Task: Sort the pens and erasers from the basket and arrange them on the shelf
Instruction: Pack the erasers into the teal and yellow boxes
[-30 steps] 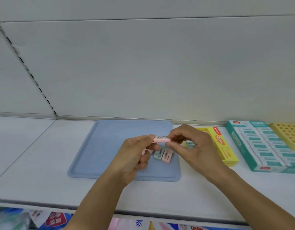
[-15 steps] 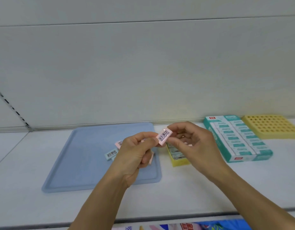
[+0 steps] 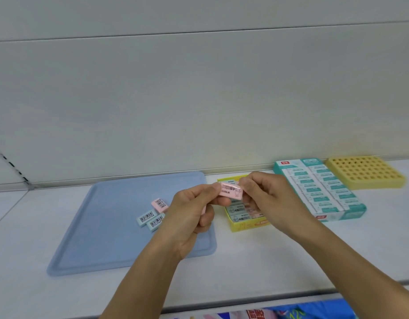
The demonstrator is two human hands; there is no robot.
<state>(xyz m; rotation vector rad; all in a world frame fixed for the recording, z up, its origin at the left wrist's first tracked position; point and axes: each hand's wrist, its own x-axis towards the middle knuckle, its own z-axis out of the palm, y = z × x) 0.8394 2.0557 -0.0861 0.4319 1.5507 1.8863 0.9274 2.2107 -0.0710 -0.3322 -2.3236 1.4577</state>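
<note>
Left hand: your left hand (image 3: 189, 212) pinches one end of the pink eraser (image 3: 231, 192) between thumb and forefinger; the other fingers curl into the palm around something else pink, too hidden to name
Right hand: your right hand (image 3: 265, 199) pinches the eraser's other end with its fingertips
Held eraser: up between your two hands, printed face toward you, above the near edge of the yellow box (image 3: 245, 223)
Yellow box: open, just under and behind your right hand, on the shelf (image 3: 256, 261); erasers lie in rows inside
Tray: the blue tray (image 3: 102, 226) lies left of your left hand; your left wrist hangs over its right edge
Loose erasers: a second pink one (image 3: 160, 204) and two blue ones (image 3: 146, 217) (image 3: 156, 221) lie on the tray, just left of your left hand
Teal box: the teal box (image 3: 318, 187) sits right of your right hand
Yellow grid: the yellow grid (image 3: 364, 172) sits beyond the teal box, farther right
</note>
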